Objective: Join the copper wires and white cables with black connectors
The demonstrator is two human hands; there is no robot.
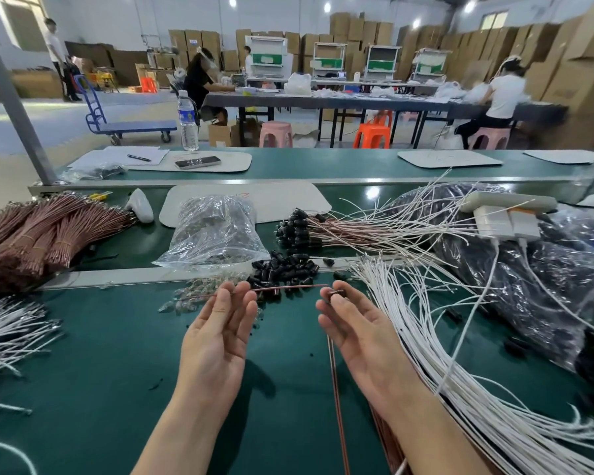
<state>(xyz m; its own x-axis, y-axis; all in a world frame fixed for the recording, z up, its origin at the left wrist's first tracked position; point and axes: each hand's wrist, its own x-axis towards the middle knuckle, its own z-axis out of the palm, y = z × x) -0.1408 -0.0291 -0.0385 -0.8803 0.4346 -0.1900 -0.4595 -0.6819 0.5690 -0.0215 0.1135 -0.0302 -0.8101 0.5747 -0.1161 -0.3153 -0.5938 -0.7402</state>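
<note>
Thin copper-coloured wire pinched at the fingertips of left hand, free tip just beside small black plastic connector nipped by right hand. Best lined up with socket mouth, then pushed straight, without kinking. Loose black connectors heaped just beyond both grips.

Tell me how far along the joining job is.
Done: a pile of joined wires with black connectors lies behind. In hand: the left hand holds a copper wire, the right hand a black connector. Left: bundled copper wires, many white cables, loose connectors.
</note>
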